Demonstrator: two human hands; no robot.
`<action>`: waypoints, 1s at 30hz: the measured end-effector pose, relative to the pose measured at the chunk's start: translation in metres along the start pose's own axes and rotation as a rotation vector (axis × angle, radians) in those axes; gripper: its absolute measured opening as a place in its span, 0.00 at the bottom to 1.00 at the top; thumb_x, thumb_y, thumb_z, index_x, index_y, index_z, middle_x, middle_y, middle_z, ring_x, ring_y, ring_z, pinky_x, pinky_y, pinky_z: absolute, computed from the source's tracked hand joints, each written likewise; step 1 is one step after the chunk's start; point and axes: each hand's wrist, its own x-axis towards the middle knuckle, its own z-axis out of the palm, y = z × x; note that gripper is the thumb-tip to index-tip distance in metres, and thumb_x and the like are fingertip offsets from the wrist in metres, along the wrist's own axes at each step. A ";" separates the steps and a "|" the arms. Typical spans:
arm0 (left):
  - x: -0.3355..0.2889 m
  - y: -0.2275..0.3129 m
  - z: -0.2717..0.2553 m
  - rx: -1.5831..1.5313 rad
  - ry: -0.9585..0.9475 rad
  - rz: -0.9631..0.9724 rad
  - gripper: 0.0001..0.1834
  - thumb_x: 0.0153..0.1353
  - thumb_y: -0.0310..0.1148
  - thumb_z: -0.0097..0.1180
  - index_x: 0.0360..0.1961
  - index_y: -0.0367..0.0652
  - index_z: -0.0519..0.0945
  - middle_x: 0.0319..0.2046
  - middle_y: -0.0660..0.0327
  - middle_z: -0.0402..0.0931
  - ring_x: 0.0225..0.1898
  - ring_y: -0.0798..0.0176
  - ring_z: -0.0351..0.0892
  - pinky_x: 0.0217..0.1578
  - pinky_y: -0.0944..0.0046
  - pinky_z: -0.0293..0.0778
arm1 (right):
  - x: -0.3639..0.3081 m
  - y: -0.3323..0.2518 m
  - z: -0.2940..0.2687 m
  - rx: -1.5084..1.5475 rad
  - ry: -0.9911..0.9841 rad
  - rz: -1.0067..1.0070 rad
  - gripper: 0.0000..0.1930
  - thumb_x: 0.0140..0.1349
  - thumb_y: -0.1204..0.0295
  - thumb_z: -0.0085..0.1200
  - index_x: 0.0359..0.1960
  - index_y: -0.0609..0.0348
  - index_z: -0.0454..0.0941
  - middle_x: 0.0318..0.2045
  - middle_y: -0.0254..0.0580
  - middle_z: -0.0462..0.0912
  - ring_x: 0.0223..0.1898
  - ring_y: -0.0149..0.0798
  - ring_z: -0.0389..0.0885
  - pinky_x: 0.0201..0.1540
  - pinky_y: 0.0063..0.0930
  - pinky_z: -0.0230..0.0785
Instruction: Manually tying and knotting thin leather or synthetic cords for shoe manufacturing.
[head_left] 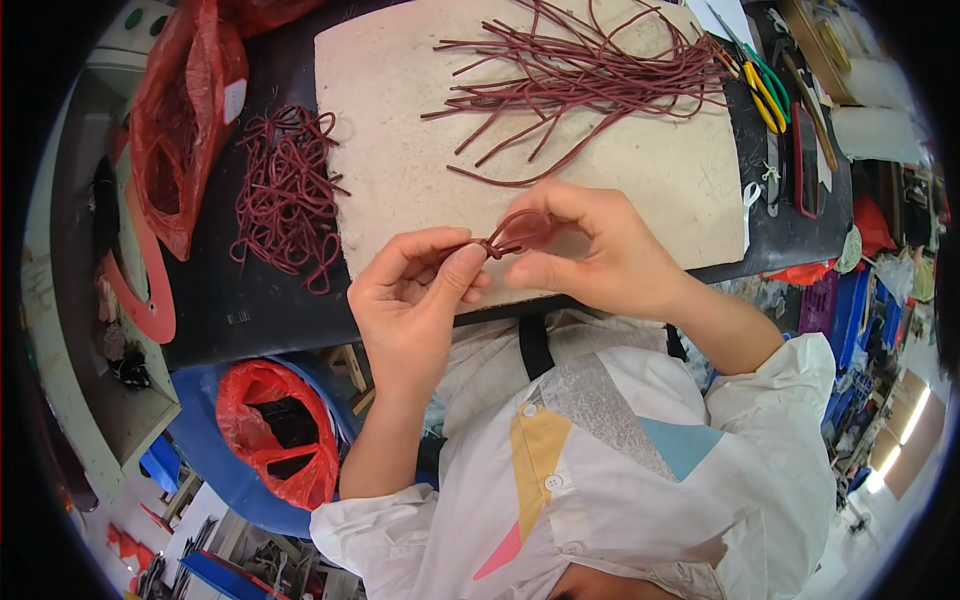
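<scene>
1. Hands at frame centre: left hand point(415, 290) and right hand point(585, 250) both pinch one dark red cord point(510, 235), apparently looped.
2. Keeping the loop taut between fingertips should help.
3. Beyond, upper frame: loose cords point(590, 75) on a beige board point(680, 190).

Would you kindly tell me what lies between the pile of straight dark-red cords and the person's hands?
In the head view, only bare beige board separates the straight cords from the hands.
</scene>
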 end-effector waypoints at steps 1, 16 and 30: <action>0.000 0.000 0.000 0.014 -0.004 0.005 0.07 0.54 0.22 0.55 0.35 0.31 0.76 0.26 0.58 0.76 0.23 0.72 0.75 0.24 0.77 0.69 | -0.001 0.001 -0.001 -0.065 -0.019 -0.012 0.05 0.51 0.76 0.56 0.29 0.64 0.75 0.25 0.37 0.78 0.31 0.30 0.76 0.34 0.25 0.68; -0.002 -0.003 0.001 -0.089 -0.022 -0.036 0.08 0.54 0.23 0.56 0.35 0.30 0.76 0.28 0.56 0.76 0.26 0.69 0.77 0.28 0.74 0.75 | 0.004 0.006 0.003 -0.255 0.056 -0.271 0.06 0.46 0.76 0.59 0.26 0.63 0.76 0.24 0.41 0.77 0.27 0.39 0.76 0.30 0.26 0.67; -0.004 -0.007 -0.004 -0.058 -0.042 -0.054 0.09 0.54 0.22 0.55 0.37 0.31 0.76 0.28 0.56 0.77 0.26 0.70 0.77 0.28 0.74 0.74 | 0.000 0.007 0.007 -0.187 0.075 -0.168 0.06 0.47 0.76 0.59 0.25 0.63 0.76 0.24 0.40 0.77 0.28 0.35 0.76 0.31 0.23 0.66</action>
